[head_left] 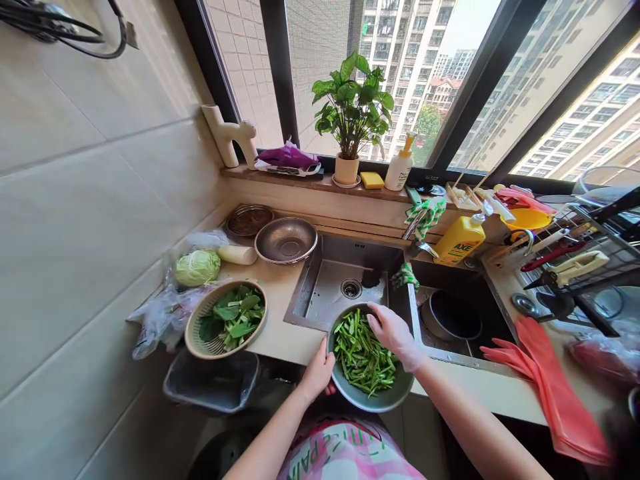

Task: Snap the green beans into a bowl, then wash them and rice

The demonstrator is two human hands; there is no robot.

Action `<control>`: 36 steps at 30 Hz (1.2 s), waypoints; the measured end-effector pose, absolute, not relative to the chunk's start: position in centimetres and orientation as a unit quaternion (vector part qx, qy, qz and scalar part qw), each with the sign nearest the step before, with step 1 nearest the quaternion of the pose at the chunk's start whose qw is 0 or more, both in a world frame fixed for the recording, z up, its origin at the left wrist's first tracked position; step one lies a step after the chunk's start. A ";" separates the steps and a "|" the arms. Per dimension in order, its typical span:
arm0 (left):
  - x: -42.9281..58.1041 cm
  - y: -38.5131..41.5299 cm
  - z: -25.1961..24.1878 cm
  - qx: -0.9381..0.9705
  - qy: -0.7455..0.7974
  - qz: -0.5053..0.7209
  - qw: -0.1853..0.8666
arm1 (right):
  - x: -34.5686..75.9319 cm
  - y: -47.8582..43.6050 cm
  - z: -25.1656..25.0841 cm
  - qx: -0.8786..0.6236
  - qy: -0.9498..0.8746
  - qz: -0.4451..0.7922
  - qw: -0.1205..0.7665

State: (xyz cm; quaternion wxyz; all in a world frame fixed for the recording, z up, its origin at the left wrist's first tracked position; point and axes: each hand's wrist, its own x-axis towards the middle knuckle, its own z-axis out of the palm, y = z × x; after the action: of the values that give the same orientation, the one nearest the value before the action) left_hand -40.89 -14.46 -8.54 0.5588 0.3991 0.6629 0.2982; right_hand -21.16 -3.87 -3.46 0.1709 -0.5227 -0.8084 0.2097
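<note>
A grey-green bowl [345,387] of cut green vegetable stems [363,353] is at the counter's front edge, partly over the sink's near edge. My left hand [319,369] is closed on the bowl's left rim, thumb on top and fingers underneath. My right hand [395,337], in a thin clear glove, lies across the far right rim. Its thumb reaches inside, near the stems; the other fingers are partly hidden. Left of the bowl, a beige colander [200,343] holds leafy greens [235,315].
Behind the bowl is a steel sink [327,283], with a dark pot [453,317] in its right basin. Red rubber gloves [550,380] hang over the right counter edge. A metal strainer [286,240] and a cabbage [197,268] sit left. A lined bin [213,380] stands below the colander.
</note>
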 end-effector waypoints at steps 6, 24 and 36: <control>-39.5 -12.5 -10.3 0.431 0.717 0.380 0.396 | -23.3 -4.4 -4.8 -0.524 -0.828 0.200 -0.010; -38.4 -12.6 -11.0 0.404 0.690 0.390 0.456 | -23.0 -5.4 -6.2 -0.440 -0.874 0.122 -0.165; -39.0 -11.8 -10.7 0.435 0.697 0.376 0.428 | -24.6 -5.2 -3.7 -0.439 -0.878 0.177 -0.070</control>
State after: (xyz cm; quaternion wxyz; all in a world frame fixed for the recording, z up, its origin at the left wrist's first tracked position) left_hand -39.04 -11.78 -10.71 0.4280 0.4353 0.6970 0.3763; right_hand -24.59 -5.16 -3.70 -0.0696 -0.4392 -0.8780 0.1771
